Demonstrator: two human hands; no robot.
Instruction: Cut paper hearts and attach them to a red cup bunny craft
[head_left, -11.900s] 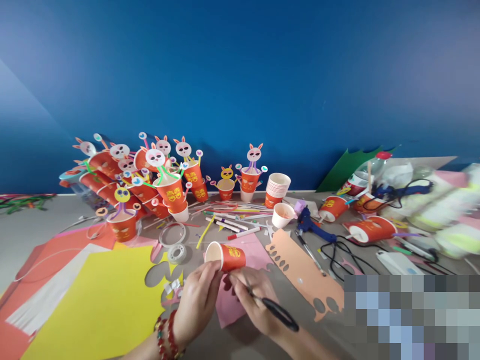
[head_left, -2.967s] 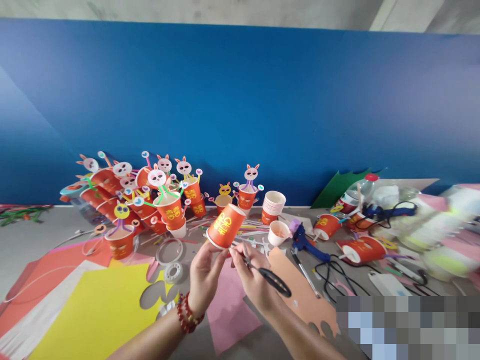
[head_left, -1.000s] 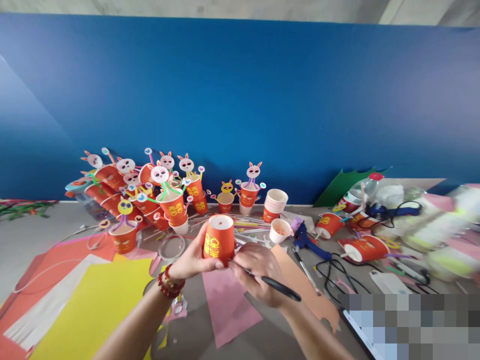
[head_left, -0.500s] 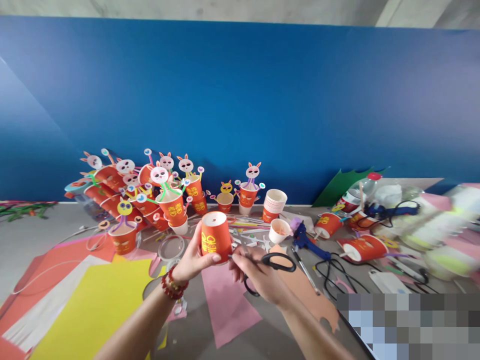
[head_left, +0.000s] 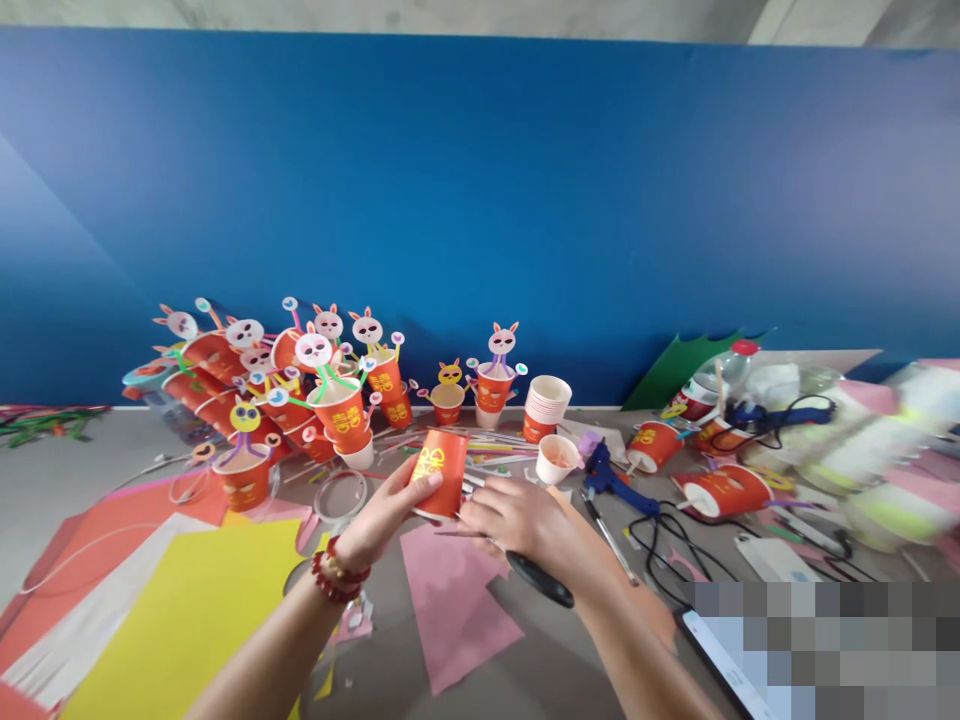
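Note:
My left hand is wrapped round a red paper cup with yellow markings, its thumb lying on the near side. Close against the cup's right side, my right hand has its fingers curled round a pair of scissors. A black handle sticks out below that palm, and a thin blade points left under the cup. Pink paper lies on the table beneath both hands.
Decorated cups crowd the back left; stacked cups stand behind my hands. Yellow paper lies at left. A blue glue gun, its cable and a phone are at right.
The cup has tipped from nearly upside down onto its side, so its white base no longer shows. My right hand has turned, and the scissors' handle has swung down toward me.

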